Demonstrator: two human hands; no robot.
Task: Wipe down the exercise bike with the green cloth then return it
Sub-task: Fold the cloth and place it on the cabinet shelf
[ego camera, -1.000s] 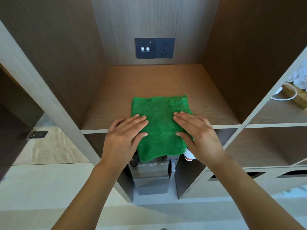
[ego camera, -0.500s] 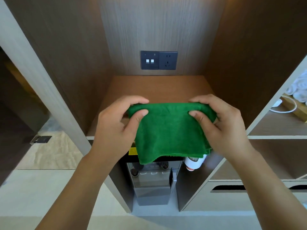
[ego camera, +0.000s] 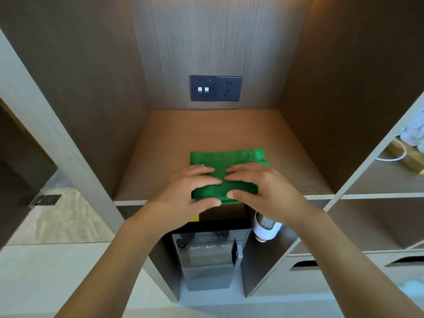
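1. No text, brand, number or sign is legible anywhere in the head view.
2. Yellow label [ego camera: 194, 218] on the dark appliance [ego camera: 206, 255] below the shelf: mostly covered, and any print on it is hidden or too small to read.
3. Pale marks on the appliance front panel [ego camera: 207, 246]: blurred; characters cannot be resolved.

Hidden and cut-off parts

Both hands cover the green cloth's [ego camera: 226, 160] near half; the white rolls [ego camera: 414, 131] are cropped at the right edge; the dispenser [ego camera: 207, 258] top sits behind the shelf [ego camera: 160, 143].
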